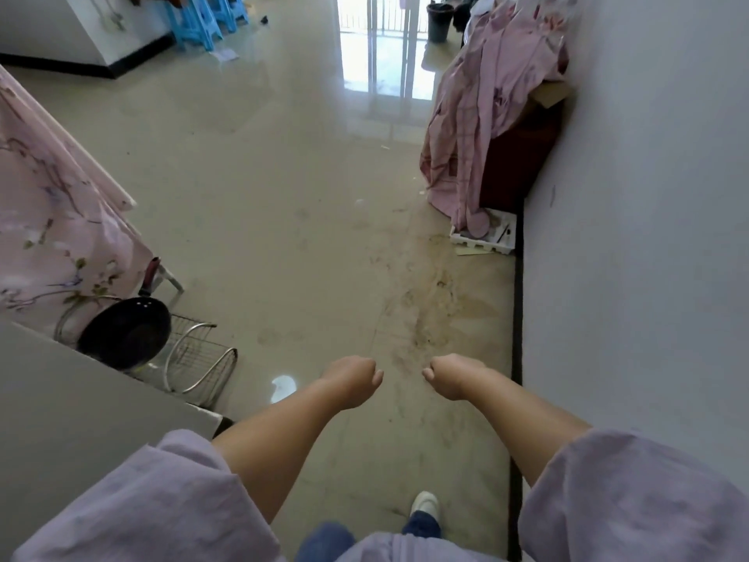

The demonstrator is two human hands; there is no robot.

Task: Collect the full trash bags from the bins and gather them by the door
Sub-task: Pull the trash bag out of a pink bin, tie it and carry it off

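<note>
At far left a floral pink cloth [48, 221] hangs above a black pan [123, 332] and wire rack [198, 358]. The left hand [352, 381] is curled into a loose fist with nothing in its grip; the right hand [450, 377], just beside it, is likewise closed and empty. No trash bag is visible, so its position and long axis cannot be told. A dark bucket [439, 20] stands far off by the glass door [385, 46]; walking there, skirting the dirty floor patch [429, 314], seems sensible.

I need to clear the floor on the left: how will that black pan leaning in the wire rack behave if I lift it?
The black pan looks rigid. It leans tilted against the wire rack, so it may slide or clatter; its long handle would probably make it tip.
</note>
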